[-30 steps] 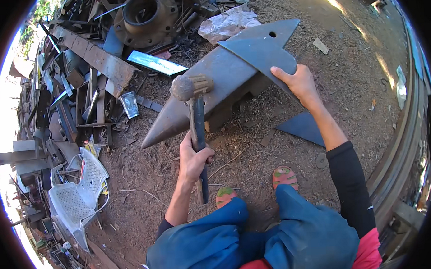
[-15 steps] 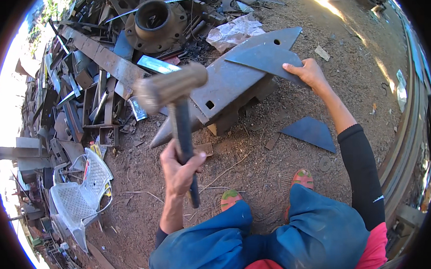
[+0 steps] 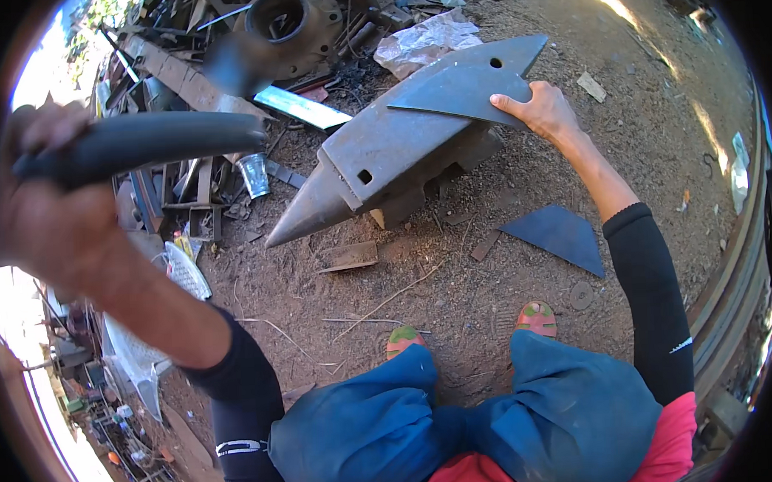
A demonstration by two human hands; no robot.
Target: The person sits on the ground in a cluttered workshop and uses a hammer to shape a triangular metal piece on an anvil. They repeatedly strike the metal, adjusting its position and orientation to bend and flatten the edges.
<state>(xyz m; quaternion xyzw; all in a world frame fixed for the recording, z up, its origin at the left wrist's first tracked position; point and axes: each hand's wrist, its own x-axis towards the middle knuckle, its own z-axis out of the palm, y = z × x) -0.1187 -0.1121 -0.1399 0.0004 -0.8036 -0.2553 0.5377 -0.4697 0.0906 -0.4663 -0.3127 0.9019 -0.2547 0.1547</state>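
Observation:
My left hand (image 3: 66,201) is raised at the far left, smeared by motion, its fingers wrapped round the dark handle of a hammer (image 3: 174,136). The hammer's head cannot be made out clearly. On the ground ahead lies a grey steel anvil (image 3: 374,148), its pointed horn toward the left and a square hole in its face. A flat, pointed steel plate (image 3: 440,99) rests on top of it. My right hand (image 3: 539,112) grips the plate's right end, thumb on top and fingers hidden beneath.
A second dark steel plate (image 3: 560,237) lies on the dirt right of the anvil. Scrap metal is heaped at the left, with a flanged hub (image 3: 298,40) and a broken white plastic chair (image 3: 135,360). Long metal bars (image 3: 732,288) run along the right. My sandalled feet are below the anvil.
My left hand has swung the hammer up and left, away from the anvil's horn. The right hand still holds the plate, which has shifted slightly left on the anvil.

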